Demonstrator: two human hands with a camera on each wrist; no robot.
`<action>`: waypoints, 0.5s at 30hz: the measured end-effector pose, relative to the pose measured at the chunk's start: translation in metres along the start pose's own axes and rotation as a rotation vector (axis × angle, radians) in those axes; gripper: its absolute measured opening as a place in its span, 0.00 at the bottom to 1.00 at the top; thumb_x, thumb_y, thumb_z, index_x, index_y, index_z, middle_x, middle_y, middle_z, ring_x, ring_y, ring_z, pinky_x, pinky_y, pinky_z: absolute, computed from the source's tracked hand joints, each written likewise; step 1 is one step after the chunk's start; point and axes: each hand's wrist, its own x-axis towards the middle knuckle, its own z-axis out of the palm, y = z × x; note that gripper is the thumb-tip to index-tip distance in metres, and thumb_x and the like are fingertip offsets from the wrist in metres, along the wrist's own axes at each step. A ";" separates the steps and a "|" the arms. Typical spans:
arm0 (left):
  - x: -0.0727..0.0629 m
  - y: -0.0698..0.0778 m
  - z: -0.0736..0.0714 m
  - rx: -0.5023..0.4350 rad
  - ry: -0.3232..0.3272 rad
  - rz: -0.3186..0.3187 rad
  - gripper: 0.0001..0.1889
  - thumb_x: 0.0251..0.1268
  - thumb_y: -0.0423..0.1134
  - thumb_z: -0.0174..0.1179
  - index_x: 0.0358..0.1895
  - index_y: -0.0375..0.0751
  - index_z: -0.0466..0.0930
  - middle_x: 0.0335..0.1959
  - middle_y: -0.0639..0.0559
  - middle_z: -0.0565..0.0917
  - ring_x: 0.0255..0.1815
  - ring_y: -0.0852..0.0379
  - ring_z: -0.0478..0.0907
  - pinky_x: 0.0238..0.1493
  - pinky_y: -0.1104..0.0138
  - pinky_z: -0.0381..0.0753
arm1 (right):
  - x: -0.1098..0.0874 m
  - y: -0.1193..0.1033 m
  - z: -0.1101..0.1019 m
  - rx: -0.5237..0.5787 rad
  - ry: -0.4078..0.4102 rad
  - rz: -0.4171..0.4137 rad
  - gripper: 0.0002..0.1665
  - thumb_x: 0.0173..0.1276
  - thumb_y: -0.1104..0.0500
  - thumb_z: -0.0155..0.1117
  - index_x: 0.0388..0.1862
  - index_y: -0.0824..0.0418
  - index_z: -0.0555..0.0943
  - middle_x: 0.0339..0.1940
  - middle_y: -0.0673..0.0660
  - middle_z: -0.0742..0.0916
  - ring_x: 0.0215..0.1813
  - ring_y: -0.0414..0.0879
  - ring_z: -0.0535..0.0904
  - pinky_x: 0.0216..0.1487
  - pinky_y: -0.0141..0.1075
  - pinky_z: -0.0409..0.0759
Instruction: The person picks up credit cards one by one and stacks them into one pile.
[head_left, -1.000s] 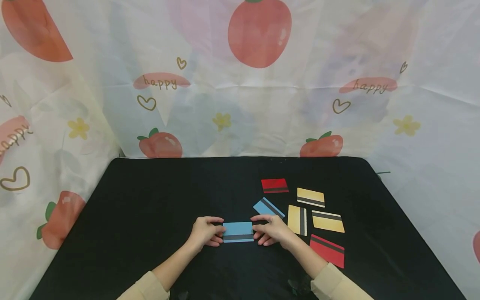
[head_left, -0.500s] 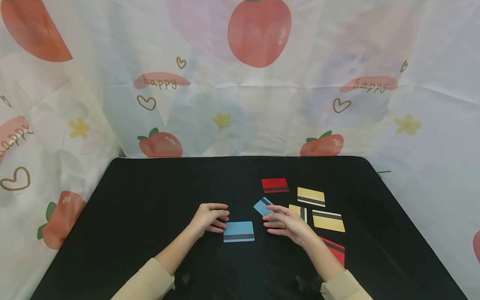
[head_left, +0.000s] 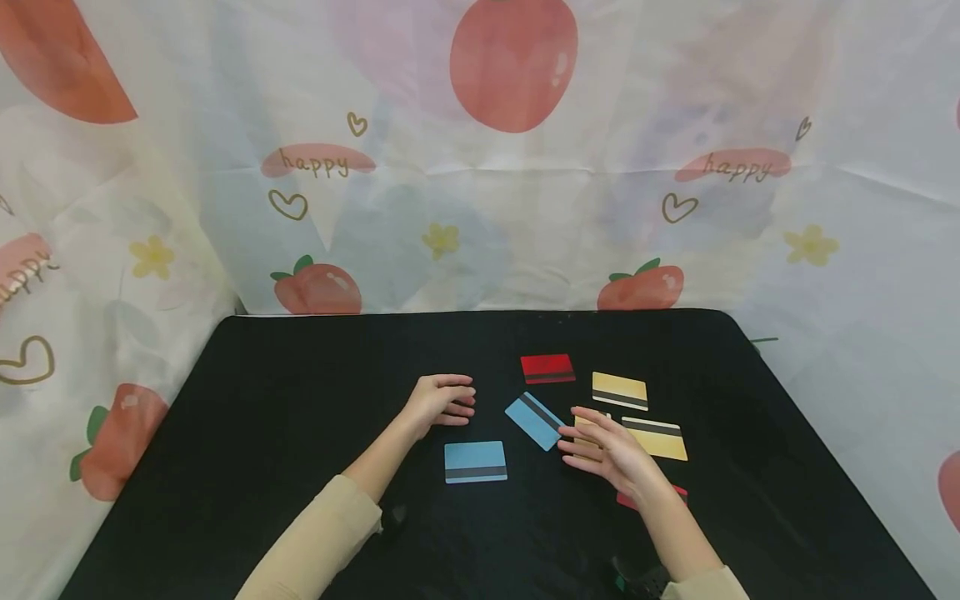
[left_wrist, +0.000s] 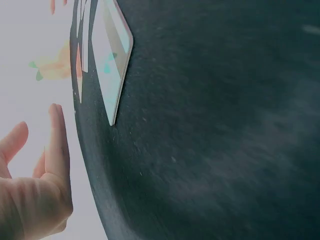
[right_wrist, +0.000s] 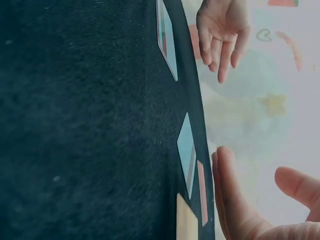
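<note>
My left hand (head_left: 444, 402) hovers with loose fingers above the dark table, beyond a blue card (head_left: 476, 462) that lies flat with a grey stripe along its lower part. Holding nothing, my right hand (head_left: 609, 450) is spread over the cards on the right and partly hides an upright yellow card (head_left: 587, 423). Its fingertips overlap the corner of a tilted blue card (head_left: 534, 421) in the head view. In the right wrist view, the left hand (right_wrist: 224, 35) shows its palm with nothing in it. The left wrist view shows the blue card (left_wrist: 111, 60) close by.
A red card (head_left: 547, 368) lies at the back, beside a yellow card (head_left: 619, 390). Another yellow card (head_left: 657, 438) is right of my right hand, and a second red card (head_left: 681, 493) is mostly hidden under that forearm. A patterned curtain (head_left: 442, 192) stands behind the black table (head_left: 315, 400).
Both hands have let go of the front blue card, which stays where it lay. The left hand has moved up and slightly right; the right hand has moved right over the other cards.
</note>
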 end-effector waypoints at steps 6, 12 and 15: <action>0.015 0.005 0.004 0.018 -0.028 -0.028 0.20 0.62 0.37 0.58 0.56 0.33 0.73 0.42 0.39 0.83 0.35 0.49 0.83 0.36 0.60 0.83 | -0.006 0.003 -0.008 0.042 0.021 0.000 0.35 0.73 0.58 0.45 0.72 0.66 0.45 0.58 0.63 0.75 0.55 0.52 0.77 0.54 0.44 0.76; 0.030 0.003 0.006 0.002 -0.117 -0.040 0.21 0.66 0.40 0.54 0.59 0.33 0.70 0.48 0.37 0.80 0.42 0.45 0.82 0.40 0.58 0.82 | -0.010 0.006 -0.013 0.093 0.060 0.011 0.34 0.73 0.58 0.44 0.72 0.64 0.45 0.57 0.62 0.75 0.54 0.53 0.77 0.54 0.44 0.76; 0.036 0.002 0.008 -0.014 -0.142 -0.056 0.22 0.65 0.42 0.54 0.59 0.33 0.70 0.50 0.36 0.79 0.45 0.44 0.81 0.42 0.57 0.82 | -0.010 0.007 -0.014 0.104 0.075 0.018 0.33 0.74 0.57 0.42 0.72 0.64 0.45 0.57 0.62 0.75 0.54 0.53 0.78 0.54 0.45 0.76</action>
